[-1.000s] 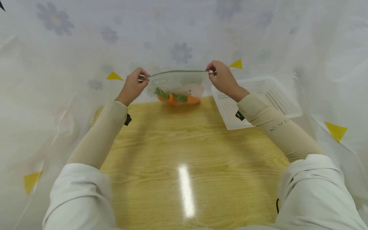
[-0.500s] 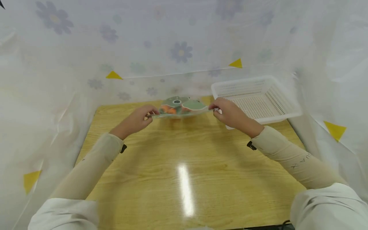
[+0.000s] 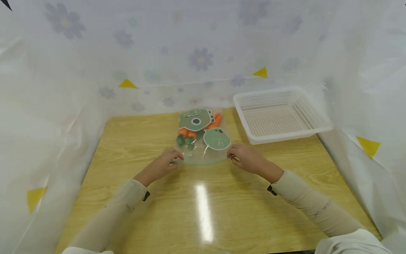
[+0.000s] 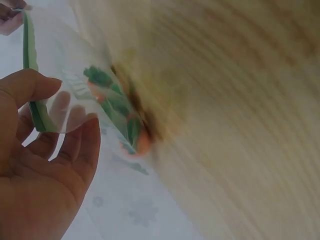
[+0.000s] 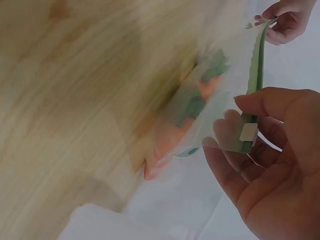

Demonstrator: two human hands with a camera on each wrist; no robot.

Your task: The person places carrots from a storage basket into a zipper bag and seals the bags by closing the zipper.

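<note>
A clear zip bag (image 3: 203, 155) with green cartoon prints lies at the table's middle, its opening edge towards me. Inside are orange carrots (image 3: 215, 121) with green tops (image 3: 185, 141). At the bag's near left corner, my left hand (image 3: 161, 165) pinches the edge between thumb and fingers. My right hand (image 3: 252, 160) pinches the near right corner the same way. A green zip strip (image 4: 31, 65) runs along that edge in the left wrist view. In the right wrist view a white slider (image 5: 248, 132) sits on the strip by my right thumb.
A white perforated plastic basket (image 3: 276, 120) stands at the back right of the wooden table (image 3: 177, 211). Pale flowered sheeting (image 3: 200, 31) hangs behind the table and at both sides, with yellow triangles (image 3: 261, 72) stuck on it.
Both hands have come down and towards me with the bag. It hung upright at the back, then tipped over, and now lies flat with its prints facing up.
</note>
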